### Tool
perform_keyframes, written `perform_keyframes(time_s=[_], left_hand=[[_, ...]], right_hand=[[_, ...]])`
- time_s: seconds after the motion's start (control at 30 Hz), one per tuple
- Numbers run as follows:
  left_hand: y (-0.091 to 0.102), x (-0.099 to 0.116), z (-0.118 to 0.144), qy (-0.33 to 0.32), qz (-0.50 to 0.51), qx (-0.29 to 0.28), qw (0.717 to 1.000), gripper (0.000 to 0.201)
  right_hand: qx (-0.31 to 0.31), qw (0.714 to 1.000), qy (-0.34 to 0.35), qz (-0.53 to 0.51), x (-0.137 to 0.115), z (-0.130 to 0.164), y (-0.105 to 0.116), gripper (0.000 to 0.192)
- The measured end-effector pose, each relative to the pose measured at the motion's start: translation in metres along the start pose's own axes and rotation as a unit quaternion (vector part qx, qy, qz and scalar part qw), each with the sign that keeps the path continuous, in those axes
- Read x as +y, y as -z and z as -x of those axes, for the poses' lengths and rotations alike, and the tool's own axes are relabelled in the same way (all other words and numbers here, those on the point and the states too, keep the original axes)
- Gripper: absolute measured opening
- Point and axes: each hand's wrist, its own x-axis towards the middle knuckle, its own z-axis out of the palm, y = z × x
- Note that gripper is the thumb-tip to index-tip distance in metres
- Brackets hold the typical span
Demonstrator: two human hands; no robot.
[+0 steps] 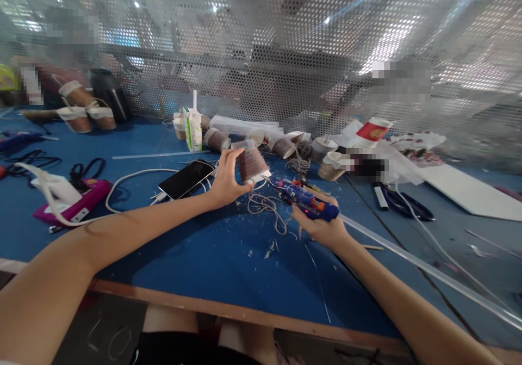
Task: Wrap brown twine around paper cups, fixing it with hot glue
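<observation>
My left hand (229, 177) is closed around a paper cup (252, 164) wound with brown string, tilted above the blue table. A white rim shows at the cup's lower right end. In my right hand (322, 224) is a blue hot glue gun (308, 200), its nozzle pointing left at that rim; whether they touch I cannot tell. A long clear glue stick (408, 259) runs out of the gun's back toward the lower right. Loose string (267, 207) lies tangled on the table below the cup and nozzle.
A black phone (187, 179) and a purple power strip (73, 202) with white cables lie on the left. Behind my hands stand a drink carton (193, 128) and several string-wrapped cups (283, 146). A white board (473, 188) lies at right. A perforated metal screen (265, 44) closes off the back.
</observation>
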Motion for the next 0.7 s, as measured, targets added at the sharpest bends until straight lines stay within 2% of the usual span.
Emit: perform_keyframes(time_s=[0.1,0.2,0.7], left_hand=[[0.0005,0.0017,0.0002,-0.007,-0.002,-0.004,1.000,0.079],[0.0016,0.0027,0.0005,-0.015,-0.001,-0.014,1.000,0.076],[0.0019,0.0012,0.0011,-0.012,0.009,-0.016,1.000,0.075]], right_hand=[[-0.036,0.996,0.047,0.073,-0.0043,0.0026,-0.0027,0.025],[-0.046,0.992,0.056,0.100,-0.0067,0.0039,-0.0050,0.025],[-0.045,0.993,0.044,0.104,-0.0045,0.0032,-0.0070,0.023]])
